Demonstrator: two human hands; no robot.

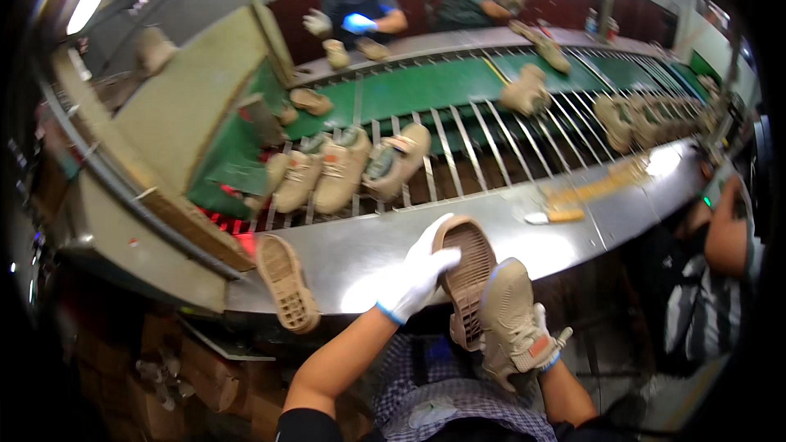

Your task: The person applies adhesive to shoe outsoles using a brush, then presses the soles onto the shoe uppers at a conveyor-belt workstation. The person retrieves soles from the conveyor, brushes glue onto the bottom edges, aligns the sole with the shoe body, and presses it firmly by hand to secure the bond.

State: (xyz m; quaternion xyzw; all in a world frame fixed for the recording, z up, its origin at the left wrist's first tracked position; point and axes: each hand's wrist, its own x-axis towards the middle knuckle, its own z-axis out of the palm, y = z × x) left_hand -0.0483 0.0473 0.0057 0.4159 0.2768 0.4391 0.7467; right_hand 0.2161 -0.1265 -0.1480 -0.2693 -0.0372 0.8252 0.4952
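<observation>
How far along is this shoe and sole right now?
Done: nothing joined yet. In hand: gloved left hand presses the tan ridged rubber sole beside the beige fabric shoe upper held by the right hand. Left: another tan sole waits on the steel counter.

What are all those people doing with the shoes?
A person in white gloves holds a tan rubber sole with the left hand and a tan shoe in the right hand, both over their lap. Another sole lies on the metal bench edge. More tan shoes ride the green conveyor, where other workers handle shoes too.
</observation>
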